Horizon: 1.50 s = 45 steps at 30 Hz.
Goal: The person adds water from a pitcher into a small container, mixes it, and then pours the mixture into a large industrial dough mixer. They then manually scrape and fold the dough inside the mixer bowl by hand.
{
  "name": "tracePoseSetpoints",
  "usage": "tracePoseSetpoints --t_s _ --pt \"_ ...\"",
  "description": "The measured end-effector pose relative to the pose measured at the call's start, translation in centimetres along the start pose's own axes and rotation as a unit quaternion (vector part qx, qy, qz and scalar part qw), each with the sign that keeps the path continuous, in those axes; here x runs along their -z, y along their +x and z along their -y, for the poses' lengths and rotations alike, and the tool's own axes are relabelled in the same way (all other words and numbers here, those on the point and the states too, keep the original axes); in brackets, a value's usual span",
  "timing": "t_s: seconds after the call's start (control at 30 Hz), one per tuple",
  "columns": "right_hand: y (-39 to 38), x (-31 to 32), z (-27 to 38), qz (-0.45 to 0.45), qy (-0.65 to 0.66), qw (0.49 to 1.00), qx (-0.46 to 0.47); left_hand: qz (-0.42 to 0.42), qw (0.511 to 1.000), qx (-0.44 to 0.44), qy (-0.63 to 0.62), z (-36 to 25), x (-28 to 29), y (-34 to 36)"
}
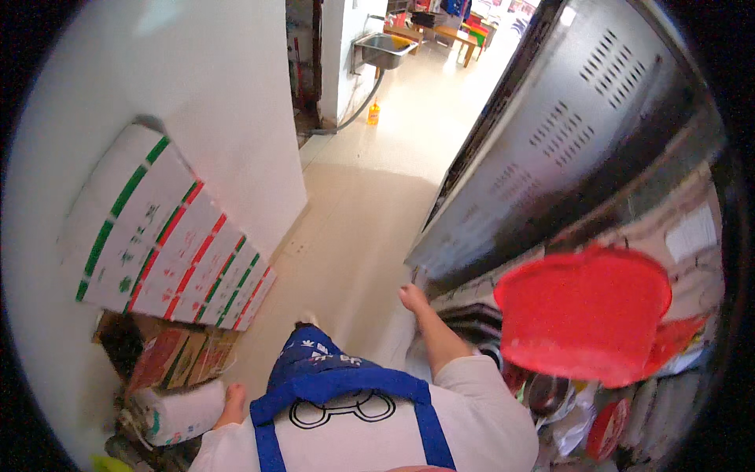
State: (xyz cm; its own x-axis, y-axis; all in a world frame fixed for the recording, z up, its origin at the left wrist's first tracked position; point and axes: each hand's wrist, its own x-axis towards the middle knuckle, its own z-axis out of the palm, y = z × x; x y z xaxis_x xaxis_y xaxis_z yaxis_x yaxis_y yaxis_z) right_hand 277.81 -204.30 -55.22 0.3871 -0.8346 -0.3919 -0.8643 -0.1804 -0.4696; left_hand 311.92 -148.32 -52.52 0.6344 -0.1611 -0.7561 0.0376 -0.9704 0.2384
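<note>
My left hand (234, 400) hangs low beside a white wrapped roll (189, 409); its fingers are too small and foreshortened to make out. My right hand (411, 296) hangs ahead at my side, near the lower end of a perforated metal cabinet (550, 157), its fingers loosely curled with nothing visible in them. A blue apron (318, 370) covers my front over a pale shirt. A large red plastic basin (582, 311) stands at the right among piled pots and bags, behind my right arm.
A tiled passage (346, 220) leads forward to a steel sink (381, 51), a drain hose and an orange bottle (373, 112). Stacked white boxes (169, 248) rest on brown cartons (165, 354) along the left wall. A dark doorway is left of the sink; wooden furniture stands beyond.
</note>
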Motion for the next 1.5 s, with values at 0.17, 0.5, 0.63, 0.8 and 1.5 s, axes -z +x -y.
tracePoseSetpoints --t_s 0.17,0.5,0.63,0.8,1.5 --pt "15.1 5.4 13.5 -0.036 0.125 0.987 0.092 0.088 0.991 0.051 0.084 -9.4 0.4 9.0" --pt "28.6 2.8 6.6 0.253 0.024 0.961 -0.107 0.033 0.931 -0.257 0.259 -66.2 5.8 33.2" --pt "45.2 5.7 7.3 0.361 0.015 0.932 -0.001 0.015 0.914 -0.403 0.032 -92.9 10.3 41.1" --pt "63.5 15.0 6.5 0.49 0.031 0.859 -0.143 0.03 0.853 -0.503 -0.137 -113.0 4.9 39.7" --pt "107.6 42.5 -5.3 0.278 0.186 0.867 -0.37 0.24 0.873 -0.245 0.347 -160.0 -2.8 64.6"
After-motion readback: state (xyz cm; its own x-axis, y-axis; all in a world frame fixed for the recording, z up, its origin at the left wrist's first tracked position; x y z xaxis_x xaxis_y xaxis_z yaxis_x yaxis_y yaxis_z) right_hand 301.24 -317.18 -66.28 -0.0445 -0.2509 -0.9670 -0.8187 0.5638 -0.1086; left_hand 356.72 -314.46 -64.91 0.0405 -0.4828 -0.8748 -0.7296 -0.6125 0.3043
